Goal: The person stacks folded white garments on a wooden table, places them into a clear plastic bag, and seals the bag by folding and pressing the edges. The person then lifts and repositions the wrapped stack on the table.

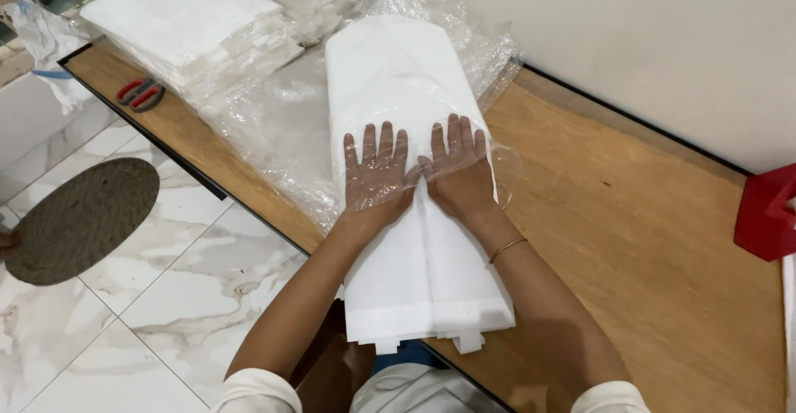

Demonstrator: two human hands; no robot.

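Note:
A long folded white fabric piece (398, 81) lies lengthwise on the wooden table (630, 239), its near end hanging over the front edge. A clear plastic bag (282, 123) covers its far half and spreads out to the left. My left hand (377, 177) and my right hand (458, 172) lie flat side by side on the fabric's middle, fingers spread, palms down. Both seem to be under the thin plastic film at the bag's mouth. Neither hand grips anything. A thin bracelet sits on my right wrist.
A stack of folded white fabric pieces (191, 23) sits at the table's far left. Red-handled scissors (139, 94) lie beside it near the edge. A red object (767, 214) stands at the right. A round woven mat (79, 218) lies on the marble floor.

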